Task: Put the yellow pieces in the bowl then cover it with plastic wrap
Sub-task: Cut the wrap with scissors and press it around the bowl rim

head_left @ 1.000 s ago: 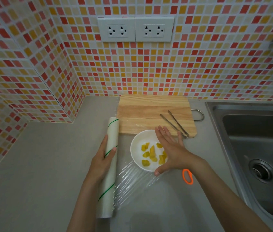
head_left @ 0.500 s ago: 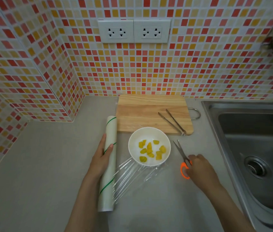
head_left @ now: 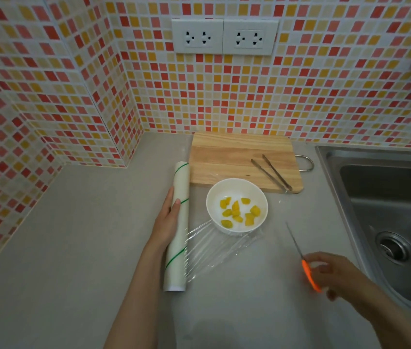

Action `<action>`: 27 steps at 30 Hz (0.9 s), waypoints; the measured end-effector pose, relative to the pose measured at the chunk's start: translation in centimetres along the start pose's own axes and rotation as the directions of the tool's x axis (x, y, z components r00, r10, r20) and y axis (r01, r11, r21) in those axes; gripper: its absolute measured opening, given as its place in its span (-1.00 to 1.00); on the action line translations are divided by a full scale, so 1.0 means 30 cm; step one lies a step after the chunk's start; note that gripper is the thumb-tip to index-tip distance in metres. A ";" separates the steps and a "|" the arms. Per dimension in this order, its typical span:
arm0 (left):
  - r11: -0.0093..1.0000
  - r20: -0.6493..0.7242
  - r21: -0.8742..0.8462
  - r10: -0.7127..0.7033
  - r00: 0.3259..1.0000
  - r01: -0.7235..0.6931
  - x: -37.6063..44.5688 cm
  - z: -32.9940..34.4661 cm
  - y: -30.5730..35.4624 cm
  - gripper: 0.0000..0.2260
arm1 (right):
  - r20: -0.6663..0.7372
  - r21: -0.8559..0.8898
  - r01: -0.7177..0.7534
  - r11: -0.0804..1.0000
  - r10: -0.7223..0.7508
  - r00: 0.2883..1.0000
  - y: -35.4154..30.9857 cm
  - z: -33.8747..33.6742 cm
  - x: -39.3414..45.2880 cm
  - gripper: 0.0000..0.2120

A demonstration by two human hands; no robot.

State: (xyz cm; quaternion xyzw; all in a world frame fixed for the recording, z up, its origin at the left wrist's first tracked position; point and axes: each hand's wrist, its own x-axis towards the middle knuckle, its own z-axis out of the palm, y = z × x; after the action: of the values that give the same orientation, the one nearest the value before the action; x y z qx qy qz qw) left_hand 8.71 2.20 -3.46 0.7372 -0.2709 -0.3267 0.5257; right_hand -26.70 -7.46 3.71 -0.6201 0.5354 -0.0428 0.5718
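Observation:
A white bowl [head_left: 237,187] on the grey counter holds several yellow pieces [head_left: 237,212]. A sheet of clear plastic wrap [head_left: 214,250] stretches from the roll across the bowl and lies wrinkled on the counter in front of it. My left hand [head_left: 167,222] rests flat on the white roll of wrap [head_left: 178,248], which has green stripes and lies left of the bowl. My right hand [head_left: 335,273] holds orange-handled scissors [head_left: 302,258] above the counter, right of the bowl, blades pointing toward the bowl.
A wooden cutting board [head_left: 239,157] lies behind the bowl with metal tongs [head_left: 272,172] on its right part. A steel sink [head_left: 388,210] fills the right side. Tiled walls close the back and left.
My right hand left the bowl, reached to the scissors beside it, gripped them and lifted them back toward me. My left hand stayed on the roll.

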 end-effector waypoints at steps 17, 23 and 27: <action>1.000 0.002 -0.027 -0.005 1.000 0.005 0.007 -0.006 -0.022 -0.56 | 0.365 0.092 0.050 0.994 -0.081 0.928 -0.163 0.524 -0.092 -0.62; 0.998 0.017 -0.064 0.018 1.000 -0.017 0.006 -0.009 -0.025 -0.57 | 0.163 0.259 0.054 0.964 -0.099 0.982 -0.176 0.578 -0.061 -0.71; 0.998 0.020 -0.066 0.018 1.000 -0.017 0.003 -0.016 -0.030 -0.56 | 0.069 0.269 0.075 0.960 -0.096 0.993 -0.172 0.595 -0.046 -0.63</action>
State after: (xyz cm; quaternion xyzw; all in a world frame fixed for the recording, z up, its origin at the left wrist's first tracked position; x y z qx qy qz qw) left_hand 9.20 2.69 -4.23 0.7138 -0.2718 -0.3383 0.5496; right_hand -12.23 4.19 2.25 -0.5614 0.4737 -0.1137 0.6689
